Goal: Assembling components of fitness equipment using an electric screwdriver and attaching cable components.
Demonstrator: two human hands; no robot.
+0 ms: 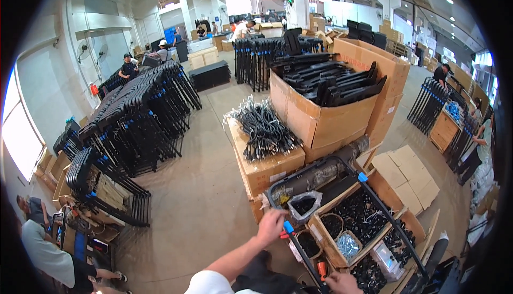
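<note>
A black tube frame (394,223) with blue pieces on its sides lies tilted over the parts boxes in front of me. My left hand (271,226) is closed on its left side tube, just above a blue piece (289,227). Lower down, my right hand (343,283) is curled at the near end of the same tube, its palm partly cut off by the picture's edge. Beside that hand is an orange-handled tool (321,269). Under the frame, a wooden box (324,239) holds small black parts and a bag of silvery screws (348,245).
A carton (299,165) bears a heap of black cables (262,128); behind it a larger carton (320,118) is full of black parts. Rows of black frames (139,110) stand at left. Flattened cardboard (404,176) lies at right. Other people work around the hall.
</note>
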